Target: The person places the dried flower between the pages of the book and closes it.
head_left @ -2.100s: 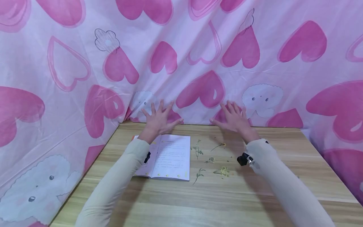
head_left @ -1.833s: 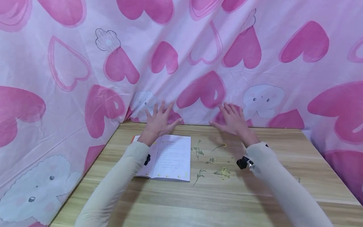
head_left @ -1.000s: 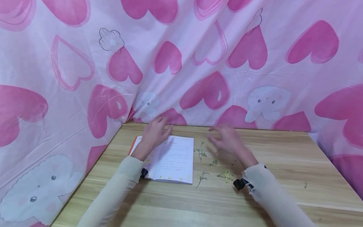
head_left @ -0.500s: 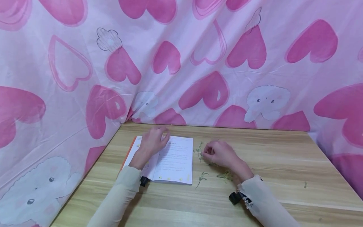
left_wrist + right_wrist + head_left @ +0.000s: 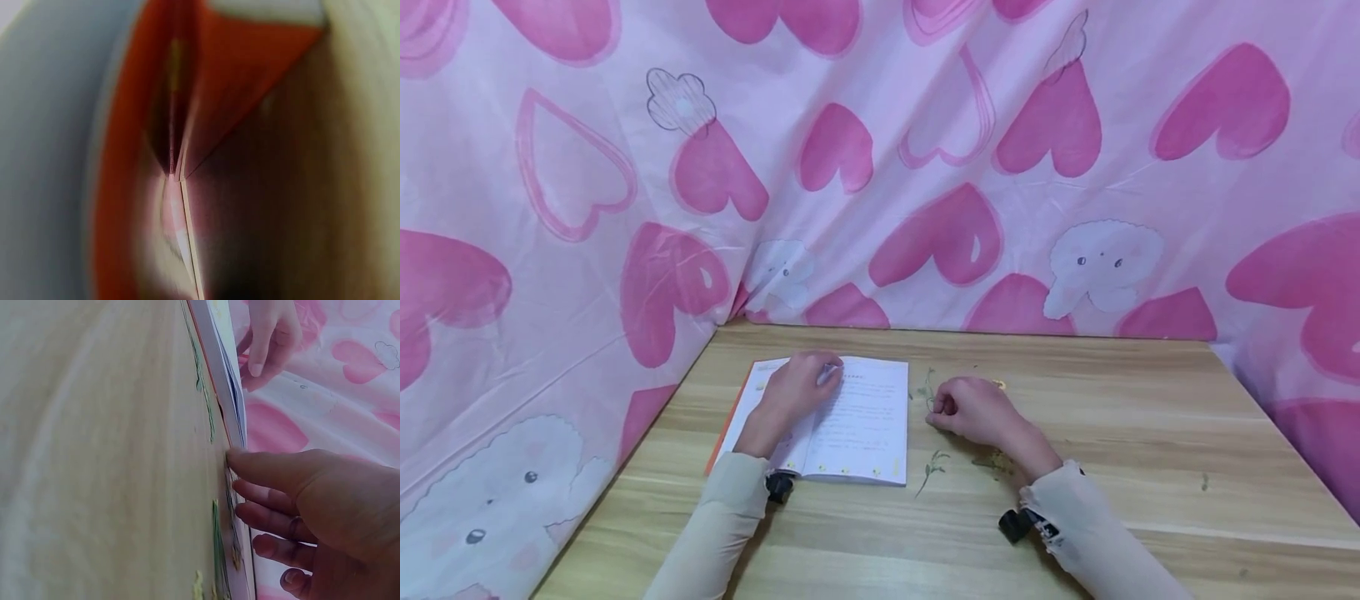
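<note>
While the open book (image 5: 831, 421) lies flat on the wooden table (image 5: 1075, 533) near the left corner of the pink heart-print cloth (image 5: 880, 167), the left hand (image 5: 793, 392) rests on its left page, fingers bent with the tips at the upper inner part of the spread; whether this grip pinches a page cannot be told. The orange cover (image 5: 727, 425) shows along the book's left edge. In the left wrist view only a blurred orange cover and a page edge are legible. The right hand (image 5: 973, 410) sits on the table just right of the book, fingers curled inward, fingertips down among small green sprigs (image 5: 931, 468); in the right wrist view the thumb and fingers (image 5: 262, 512) meet the table at a thin green stem (image 5: 215, 547) beside the book's edge (image 5: 228, 400), the grip nearly closed on it. Yellowish plant bits (image 5: 997, 385) lie beyond the knuckles. Compared with two seconds ago, both hands, then raised and spread flat toward the cloth, are lowered: the left onto the page, the right onto the sprigs; the book lies where it was
</note>
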Demonstrator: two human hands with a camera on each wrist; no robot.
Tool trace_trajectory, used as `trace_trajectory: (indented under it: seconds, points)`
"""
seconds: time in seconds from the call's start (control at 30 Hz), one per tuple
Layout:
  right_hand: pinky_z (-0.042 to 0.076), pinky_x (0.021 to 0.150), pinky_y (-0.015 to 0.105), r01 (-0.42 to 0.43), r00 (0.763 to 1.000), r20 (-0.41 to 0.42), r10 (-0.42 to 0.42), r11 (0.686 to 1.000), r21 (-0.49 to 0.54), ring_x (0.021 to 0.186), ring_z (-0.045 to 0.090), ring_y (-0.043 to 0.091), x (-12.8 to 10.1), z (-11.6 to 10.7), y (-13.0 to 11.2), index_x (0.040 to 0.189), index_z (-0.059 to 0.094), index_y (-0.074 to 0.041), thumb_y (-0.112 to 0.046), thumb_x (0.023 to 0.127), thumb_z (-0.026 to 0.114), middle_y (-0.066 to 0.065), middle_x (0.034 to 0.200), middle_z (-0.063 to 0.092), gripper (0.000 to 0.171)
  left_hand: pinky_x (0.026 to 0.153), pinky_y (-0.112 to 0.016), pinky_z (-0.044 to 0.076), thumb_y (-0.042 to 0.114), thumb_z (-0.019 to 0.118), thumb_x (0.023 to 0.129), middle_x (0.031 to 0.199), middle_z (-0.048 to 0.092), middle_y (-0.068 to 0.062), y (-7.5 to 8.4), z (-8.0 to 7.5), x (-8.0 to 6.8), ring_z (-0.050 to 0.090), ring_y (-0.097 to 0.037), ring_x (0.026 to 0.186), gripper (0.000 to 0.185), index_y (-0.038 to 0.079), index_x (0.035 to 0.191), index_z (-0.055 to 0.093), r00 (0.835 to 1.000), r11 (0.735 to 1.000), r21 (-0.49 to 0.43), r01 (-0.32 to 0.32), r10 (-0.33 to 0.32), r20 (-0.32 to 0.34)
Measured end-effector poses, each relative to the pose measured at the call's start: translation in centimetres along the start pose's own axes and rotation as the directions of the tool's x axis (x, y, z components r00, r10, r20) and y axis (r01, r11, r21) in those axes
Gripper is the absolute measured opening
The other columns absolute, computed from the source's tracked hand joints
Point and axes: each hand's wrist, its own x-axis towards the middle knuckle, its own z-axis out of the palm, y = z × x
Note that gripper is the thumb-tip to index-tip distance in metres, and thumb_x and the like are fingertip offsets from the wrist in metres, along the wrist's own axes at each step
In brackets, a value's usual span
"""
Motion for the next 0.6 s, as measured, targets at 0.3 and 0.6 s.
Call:
trace_trajectory:
  seconds: [0.3,0.6]
  points:
    - [0.05,0.077,0.036,-0.09,0.996,-0.022,0.089,0.994,-0.065,0.075,0.059,0.013,-0.25,-0.41,-0.21,0.092,0.079,-0.02,-0.024,0.098,0.08,-0.007,0.082,0.069,0.008,0.109,-0.052,0.056,0.032,0.077,0.099,0.133,0.077,-0.01,-0.02,0.12,-0.66,0.068,-0.031,0.132,0.031,0.014,0.125,0.08,0.997,0.999,0.03,-0.038,0.036,0.068]
    - [0.046,0.067,0.036,-0.125,0.992,-0.045,0.119,0.98,-0.154,0.067,0.055,0.016,-0.52,-0.58,-0.71,0.076,0.068,-0.017,-0.015,0.1,0.072,-0.004,0.075,0.064,0.024,0.11,-0.054,0.054,0.035,0.08,0.098,0.138,0.074,-0.012,0.09,-0.08,-1.02,0.065,-0.035,0.134,0.037,0.012,0.128,0.077,0.995,0.999,0.021,-0.032,0.03,0.092]
